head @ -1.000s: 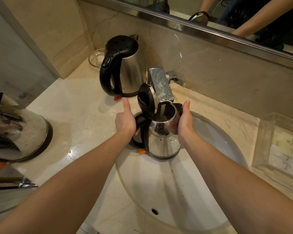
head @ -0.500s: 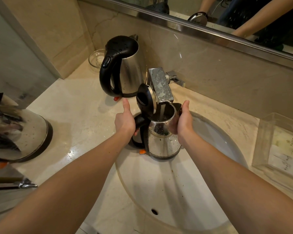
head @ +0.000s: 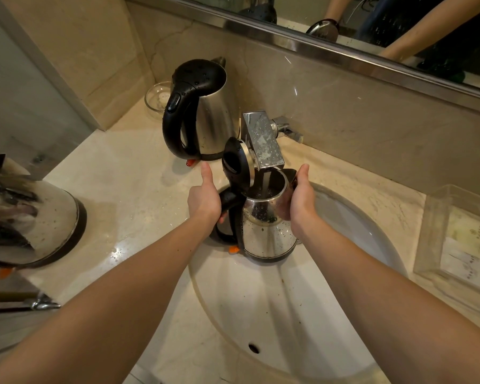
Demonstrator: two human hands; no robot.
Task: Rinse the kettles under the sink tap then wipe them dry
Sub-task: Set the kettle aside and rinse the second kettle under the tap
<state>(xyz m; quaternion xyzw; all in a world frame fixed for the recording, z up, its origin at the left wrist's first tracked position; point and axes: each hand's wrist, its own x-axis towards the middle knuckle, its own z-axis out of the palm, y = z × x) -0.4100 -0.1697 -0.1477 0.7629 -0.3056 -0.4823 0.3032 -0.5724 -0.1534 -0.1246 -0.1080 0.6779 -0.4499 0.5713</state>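
The kettle [head: 263,231] is upright over the sink [head: 261,314], its open mouth right under the tap [head: 262,139], and water runs into it. Its lid [head: 237,164] is tipped up, just beside the tap's left side. The left hand [head: 204,199] clenches the black handle, fingers wrapped round it, thumb pointing up. The right hand [head: 301,200] clasps the wet steel body below the spout, thumb raised beside the rim; its fingers are hidden behind the body. A second kettle [head: 214,115], lid closed, stands on the counter [head: 122,176] behind the left hand. A third kettle [head: 39,217] sits at the far left.
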